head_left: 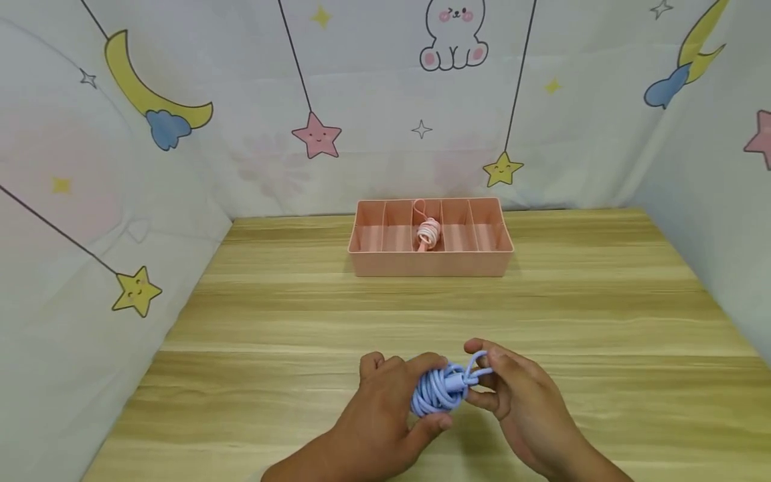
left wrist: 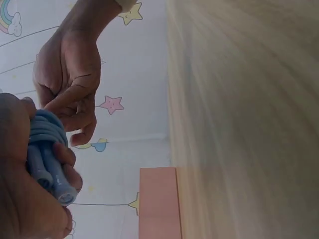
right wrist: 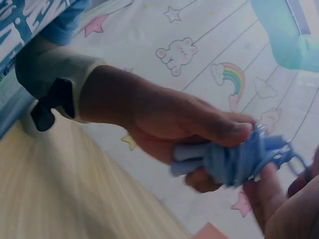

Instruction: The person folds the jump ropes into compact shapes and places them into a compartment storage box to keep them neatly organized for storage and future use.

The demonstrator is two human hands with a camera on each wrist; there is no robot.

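Note:
A blue jump rope (head_left: pixel 435 391), wound into a thick bundle, is held above the table between both hands. My left hand (head_left: pixel 382 408) grips the bundle from the left, with thumb and fingers around the coils. Two tube-shaped handles (left wrist: pixel 52 174) stick out on its palm side in the left wrist view. On the other side, my right hand (head_left: pixel 530 398) pinches a small loop of cord (head_left: pixel 478 365) that stands out of the bundle's end. In the right wrist view, left fingers hide part of the coils (right wrist: pixel 234 162).
At the back of the table (head_left: pixel 289 308) stands a pink divided box (head_left: pixel 430 264). Its middle compartment holds a wound pink rope (head_left: pixel 428 233) with a loop at the top. White printed cloth (head_left: pixel 373 67) walls the table at the back and both sides.

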